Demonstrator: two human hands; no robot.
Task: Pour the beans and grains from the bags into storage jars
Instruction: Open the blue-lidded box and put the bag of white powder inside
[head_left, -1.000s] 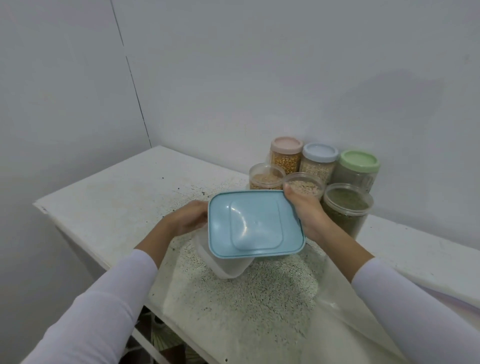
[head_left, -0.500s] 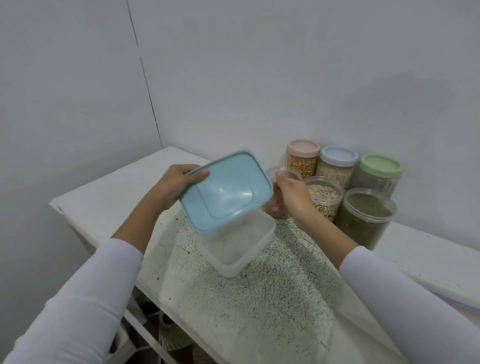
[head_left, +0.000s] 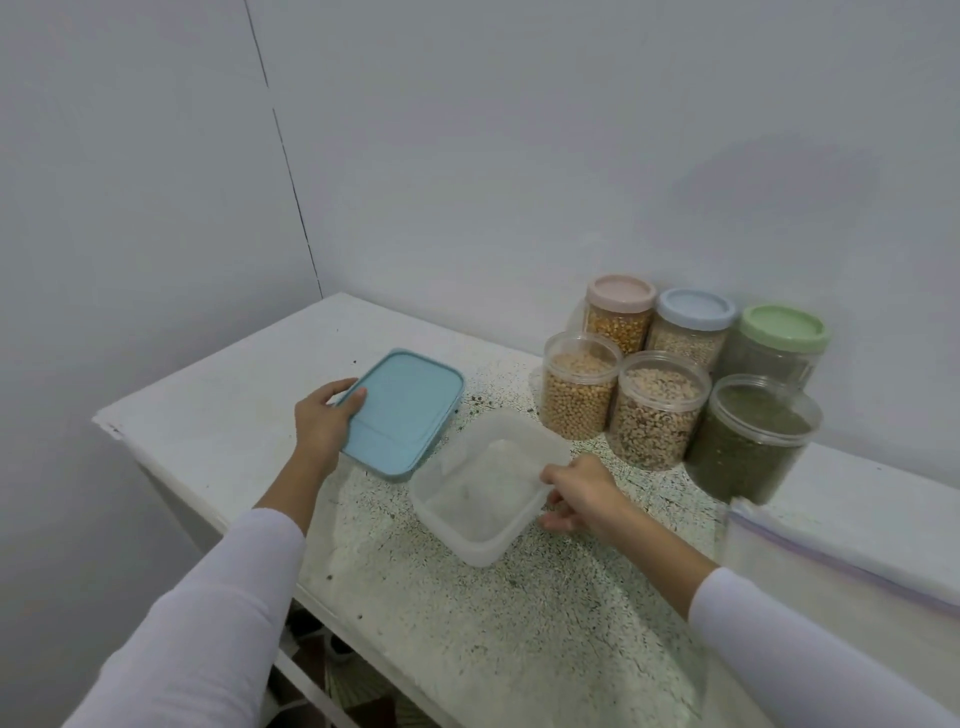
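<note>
- Landmark: the clear square container (head_left: 480, 486), which stands uncovered on the white speckled surface (head_left: 519, 623).
- Nearest, to the right of the container: a clear zip bag (head_left: 831, 566) lies at the right edge of the view, near the front of the surface.
- Right hand (head_left: 584, 493): its grip is closed on the container's right rim, with the fingers curled over that edge.
- Left hand (head_left: 324, 423): it holds the near-left edge of the blue lid (head_left: 402, 413), thumb on top; the fingers under the lid are hidden.
- The blue lid sits just left of and behind the container. Whether its far edge rests on the surface cannot be told.
- Behind and to the right of the container, front row, all uncovered: a jar of tan beans (head_left: 576, 392), a jar of speckled beans (head_left: 654, 410), a jar of green grains (head_left: 748, 441).
- Farthest from the container, against the wall: a pink-lidded jar (head_left: 618, 312) of yellow kernels, a blue-lidded jar (head_left: 688, 327) of pale grains, a green-lidded jar (head_left: 776, 345).
</note>
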